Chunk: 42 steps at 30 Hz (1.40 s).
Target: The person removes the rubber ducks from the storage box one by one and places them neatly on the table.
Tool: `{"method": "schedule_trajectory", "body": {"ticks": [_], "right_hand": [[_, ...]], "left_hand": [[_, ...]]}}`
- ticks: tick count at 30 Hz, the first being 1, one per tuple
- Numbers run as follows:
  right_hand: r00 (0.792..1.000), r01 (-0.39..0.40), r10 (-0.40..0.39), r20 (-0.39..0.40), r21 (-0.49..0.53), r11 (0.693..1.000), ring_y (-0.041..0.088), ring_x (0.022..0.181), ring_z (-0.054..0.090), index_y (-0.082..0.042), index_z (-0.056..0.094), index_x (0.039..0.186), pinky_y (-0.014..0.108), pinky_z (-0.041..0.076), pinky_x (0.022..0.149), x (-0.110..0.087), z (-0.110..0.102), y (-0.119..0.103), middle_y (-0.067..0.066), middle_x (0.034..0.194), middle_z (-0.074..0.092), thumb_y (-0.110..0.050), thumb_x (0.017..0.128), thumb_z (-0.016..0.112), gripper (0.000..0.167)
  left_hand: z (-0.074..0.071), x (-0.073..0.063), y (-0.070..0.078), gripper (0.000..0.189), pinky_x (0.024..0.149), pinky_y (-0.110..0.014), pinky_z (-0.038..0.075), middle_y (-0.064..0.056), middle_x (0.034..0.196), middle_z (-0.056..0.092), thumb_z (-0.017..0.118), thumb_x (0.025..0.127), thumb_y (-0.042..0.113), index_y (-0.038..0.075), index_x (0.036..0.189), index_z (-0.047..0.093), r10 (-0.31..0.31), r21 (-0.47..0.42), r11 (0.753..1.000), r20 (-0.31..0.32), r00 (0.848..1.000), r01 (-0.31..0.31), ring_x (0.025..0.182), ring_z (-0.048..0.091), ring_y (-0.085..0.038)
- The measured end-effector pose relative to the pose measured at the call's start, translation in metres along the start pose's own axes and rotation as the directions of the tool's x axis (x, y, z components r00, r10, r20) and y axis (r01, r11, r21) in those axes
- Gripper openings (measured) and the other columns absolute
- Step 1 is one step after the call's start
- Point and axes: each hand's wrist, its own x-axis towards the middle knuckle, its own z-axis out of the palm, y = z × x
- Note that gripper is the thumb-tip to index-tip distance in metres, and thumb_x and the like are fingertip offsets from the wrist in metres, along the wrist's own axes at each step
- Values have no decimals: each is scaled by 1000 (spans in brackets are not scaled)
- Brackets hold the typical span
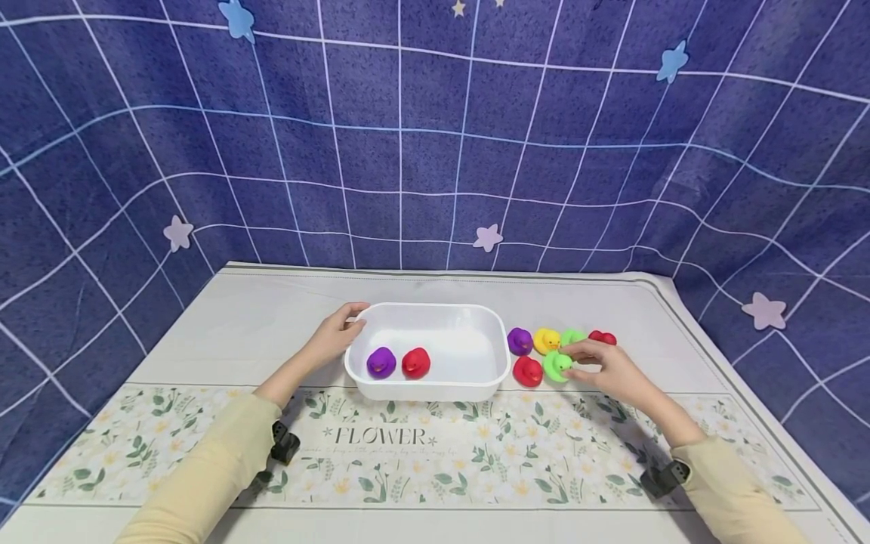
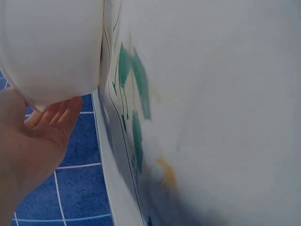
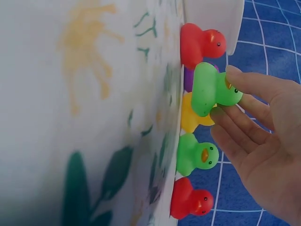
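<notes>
A white plastic tub (image 1: 428, 391) stands on the table, holding a purple rubber duck (image 1: 381, 363) and a red rubber duck (image 1: 416, 363). My left hand (image 1: 333, 332) grips the tub's left end by the rim; in the left wrist view this hand (image 2: 40, 136) is partly hidden by the tub wall (image 2: 51, 52). To the right of the tub, my right hand (image 1: 610, 370) pinches a light green rubber duck (image 1: 556, 366) between thumb and fingers. In the right wrist view, the thumb lies against that green duck's head (image 3: 228, 94).
Near the right hand sit a red duck (image 1: 527, 372), a purple duck (image 1: 519, 341), a yellow duck (image 1: 546, 340), another green duck (image 3: 195, 155) and another red duck (image 3: 190, 200). A flower-print cloth (image 1: 408, 483) covers the table. Behind hangs a blue grid curtain (image 1: 435, 159).
</notes>
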Motion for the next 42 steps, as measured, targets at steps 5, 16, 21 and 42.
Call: {"method": "schedule_trajectory", "body": {"ticks": [5,16,21,42], "right_hand": [[1000,-23,23,16,-10,1000,23,95,65,-4,66,110,39,55,86,-1,1,2,6,104,68,-14,80,74,33],[999,-21,20,45,18,1000,28,94,65,0,66,109,42,55,85,-2,3,4,11,102,68,-9,80,74,32],[998,-28,26,54,21,999,28,95,65,-1,65,111,42,54,86,-2,3,3,11,104,68,-11,79,74,34],[998,41,-38,43,-58,997,32,104,61,2,61,118,49,50,91,4,-3,-10,16,113,64,-7,79,73,42]], "left_hand": [[0,0,-1,41,89,-43,54,-28,132,48,46,98,14,-1,136,41,-2,3,1000,1,1000,2,111,57,-41],[1,0,-1,42,88,-42,54,-28,133,47,46,99,14,-2,137,40,-1,2,1000,3,1000,1,112,57,-41],[0,1,-2,42,90,-44,53,-28,134,47,46,99,15,-1,137,40,6,16,1000,-4,1000,-6,112,57,-41],[1,2,-2,41,89,-42,54,-28,134,47,45,99,15,-2,137,40,6,19,1000,-4,1000,-6,113,56,-41]]}}
